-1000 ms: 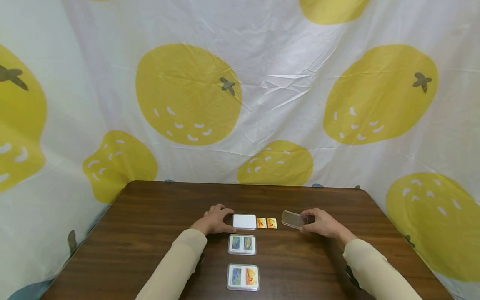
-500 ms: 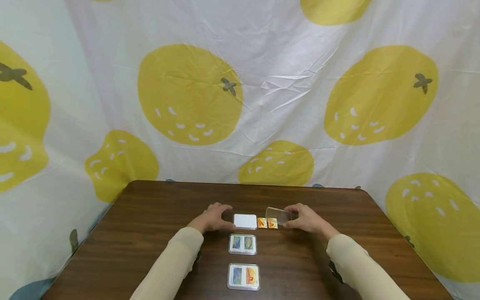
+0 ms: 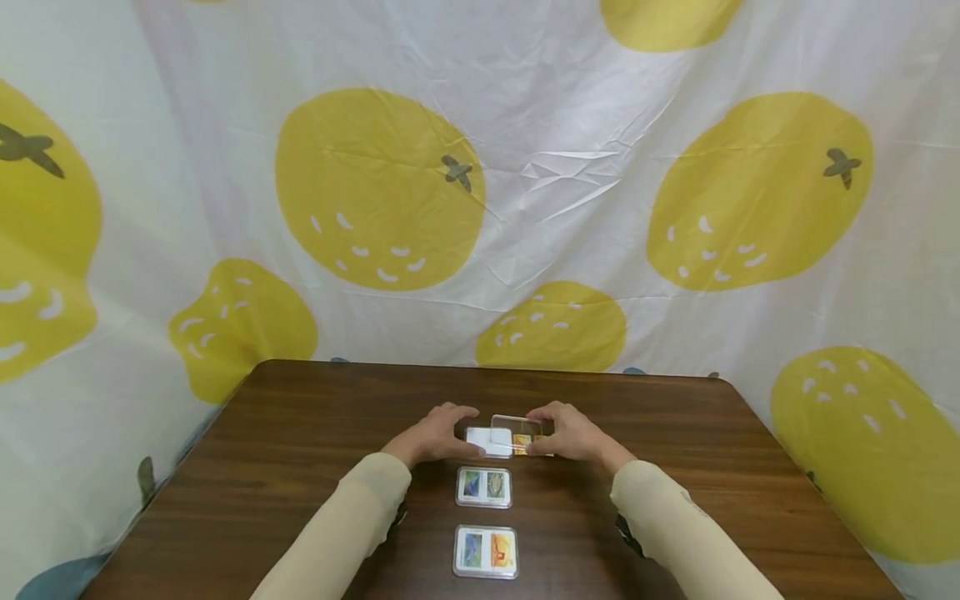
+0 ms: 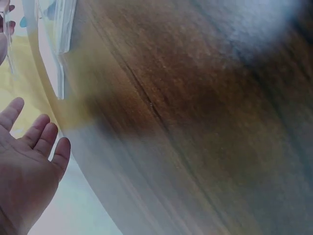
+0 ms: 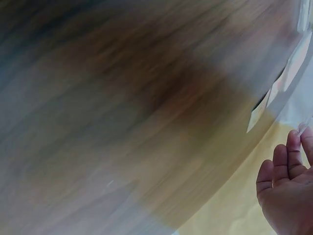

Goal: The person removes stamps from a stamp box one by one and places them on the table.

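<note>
Your right hand (image 3: 567, 432) pinches the clear cover (image 3: 514, 431) partly over the white case (image 3: 477, 439); align edges before lowering. Your left hand (image 3: 435, 434), relaxed beside that case, could brace it.

Rightmost card (image 3: 538, 439) partly hidden (fingers (image 3: 552, 411)), tabletop (image 4: 195, 122) blurred

- Lid (image 3: 517, 423): clear and rectangular, pinched at its right end between the thumb and fingers of the right hand (image 3: 573, 433); it hangs above the table, overlapping the case's right part and the cards in the head view (they show through it).
- Case (image 3: 478, 438): white inside a clear rim, lying flat, lid off; the left hand (image 3: 435, 435) curves around its left end, the thumb by its near edge (contact is hard to tell).
- Cards (image 3: 522, 445): two, small, orange and yellow, lying side by side just right of the case, the right one partly hidden behind fingers.
</note>
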The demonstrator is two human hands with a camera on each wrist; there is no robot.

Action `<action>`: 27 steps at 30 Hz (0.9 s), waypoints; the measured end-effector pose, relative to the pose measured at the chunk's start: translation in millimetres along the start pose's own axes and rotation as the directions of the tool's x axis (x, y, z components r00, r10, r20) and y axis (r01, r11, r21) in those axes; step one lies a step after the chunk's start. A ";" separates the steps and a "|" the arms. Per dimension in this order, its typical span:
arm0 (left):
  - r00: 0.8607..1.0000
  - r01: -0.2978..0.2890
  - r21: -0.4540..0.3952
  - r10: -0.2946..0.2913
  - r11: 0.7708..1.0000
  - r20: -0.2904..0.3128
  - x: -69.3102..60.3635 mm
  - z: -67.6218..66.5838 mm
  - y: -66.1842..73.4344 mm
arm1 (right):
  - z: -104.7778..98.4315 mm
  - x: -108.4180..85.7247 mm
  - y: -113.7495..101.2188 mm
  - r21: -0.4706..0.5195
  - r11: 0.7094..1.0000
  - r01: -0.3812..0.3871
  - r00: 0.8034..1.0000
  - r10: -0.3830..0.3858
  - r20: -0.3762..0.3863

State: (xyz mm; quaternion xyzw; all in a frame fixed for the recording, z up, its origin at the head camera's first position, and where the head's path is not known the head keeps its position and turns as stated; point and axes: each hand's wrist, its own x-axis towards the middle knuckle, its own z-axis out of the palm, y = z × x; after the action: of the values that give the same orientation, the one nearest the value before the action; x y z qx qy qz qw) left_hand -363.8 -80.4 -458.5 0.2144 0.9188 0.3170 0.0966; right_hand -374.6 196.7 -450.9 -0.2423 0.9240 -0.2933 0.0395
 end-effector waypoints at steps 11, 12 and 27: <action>1.000 -0.017 -0.027 0.017 0.999 -0.003 -2.2 -5.9 3.0 | 13.6 12.2 -18.1 0.022 0.999 0.028 0.999 -0.028 0.018; 1.000 -0.020 -0.026 0.020 0.999 -0.008 -2.0 -6.3 2.3 | 14.5 13.0 -19.1 0.023 0.999 0.027 0.999 -0.028 0.018; 0.999 0.017 0.028 -0.015 0.999 -0.039 1.3 -7.5 -8.8 | 27.1 23.8 -25.6 -0.040 0.999 0.028 0.999 -0.027 0.024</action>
State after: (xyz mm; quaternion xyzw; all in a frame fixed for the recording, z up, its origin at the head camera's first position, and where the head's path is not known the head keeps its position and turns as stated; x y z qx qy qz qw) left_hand -370.2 -90.1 -458.2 0.2022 0.9266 0.3072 0.0781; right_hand -378.8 153.1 -457.2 -0.2592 0.9257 -0.2723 0.0412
